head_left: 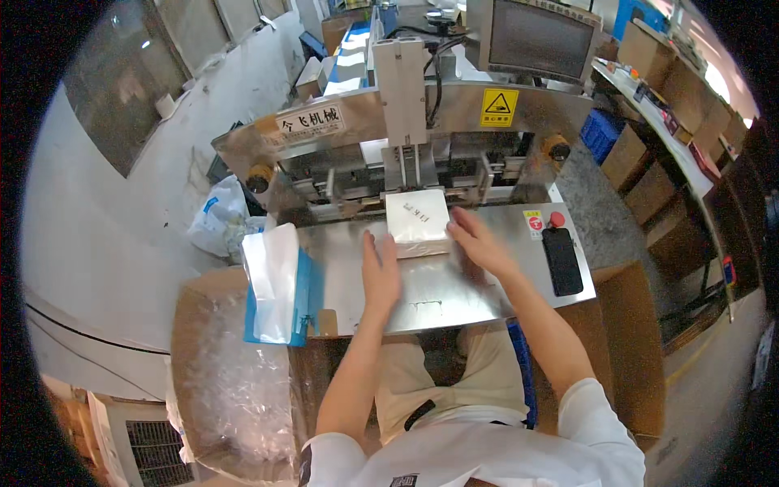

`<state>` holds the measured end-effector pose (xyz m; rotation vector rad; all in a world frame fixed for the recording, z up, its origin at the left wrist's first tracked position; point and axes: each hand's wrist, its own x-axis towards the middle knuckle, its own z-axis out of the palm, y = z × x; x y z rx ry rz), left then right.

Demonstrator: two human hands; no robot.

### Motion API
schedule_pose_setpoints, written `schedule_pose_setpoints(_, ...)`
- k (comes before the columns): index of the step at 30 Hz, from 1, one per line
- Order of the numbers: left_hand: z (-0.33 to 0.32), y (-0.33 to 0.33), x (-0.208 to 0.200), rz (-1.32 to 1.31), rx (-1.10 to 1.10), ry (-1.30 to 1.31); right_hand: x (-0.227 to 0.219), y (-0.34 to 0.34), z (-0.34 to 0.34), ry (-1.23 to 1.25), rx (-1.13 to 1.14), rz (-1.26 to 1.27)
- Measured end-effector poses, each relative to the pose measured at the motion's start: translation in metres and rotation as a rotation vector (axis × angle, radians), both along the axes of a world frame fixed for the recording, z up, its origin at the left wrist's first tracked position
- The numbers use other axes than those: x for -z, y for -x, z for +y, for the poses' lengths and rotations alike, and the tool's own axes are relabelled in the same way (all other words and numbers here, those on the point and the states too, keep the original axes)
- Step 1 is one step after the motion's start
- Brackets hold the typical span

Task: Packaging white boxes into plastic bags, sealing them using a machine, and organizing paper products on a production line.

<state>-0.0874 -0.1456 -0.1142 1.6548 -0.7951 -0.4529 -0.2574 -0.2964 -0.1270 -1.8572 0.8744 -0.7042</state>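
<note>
White napkin stack (417,221) sits nearly square on the steel tabletop (454,292), its slightly longer side running away toward the machine's outfeed (406,166). Left hand (380,272) flat at its near-left corner, right hand (479,242) open against its right edge. Black phone (561,260) lies right; a lined carton (235,381) sits lower left.

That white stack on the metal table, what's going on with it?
A seated person has both hands at a white stack of tissues on the steel table of a machine. The left hand lies flat against its left edge, the right hand against its right. A blue holder of white bags stands to the left.
</note>
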Motion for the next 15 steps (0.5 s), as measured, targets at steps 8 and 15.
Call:
schedule_pose_setpoints(8,-0.043,-0.035,0.002,0.506,0.117,-0.085,-0.009,-0.036,0.002,-0.230,-0.080,-0.194)
schedule_pose_setpoints(15,0.002,0.002,-0.012,0.189,0.164,0.214,-0.016,-0.005,0.041,-0.125,-0.065,-0.546)
